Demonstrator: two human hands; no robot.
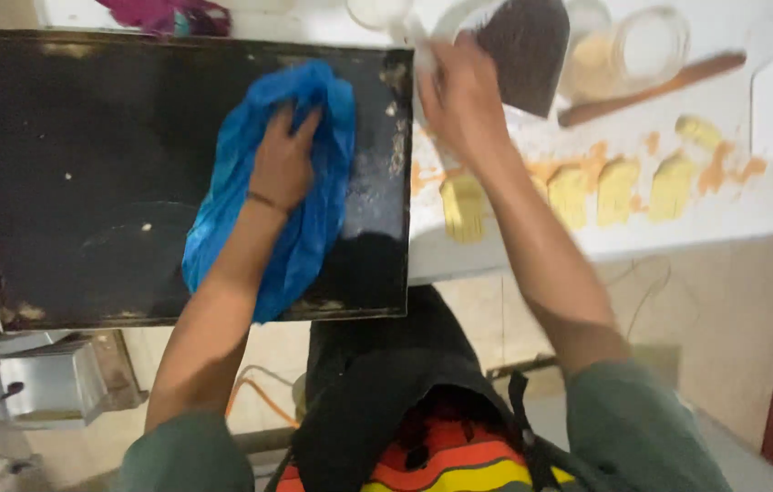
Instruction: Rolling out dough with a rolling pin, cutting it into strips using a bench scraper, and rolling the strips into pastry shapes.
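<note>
My left hand presses a crumpled blue cloth onto a large black baking tray that overhangs the white counter's front edge. The cloth lies near the tray's right side, where pale crumbs and residue cling by the rim. My right hand is raised just past the tray's right edge and grips a dark brush-like scraper, blurred by motion.
Several yellow dough pieces lie in a row on the white counter among orange smears. A wooden stick and glass jars stand behind them. A metal appliance sits low on the left.
</note>
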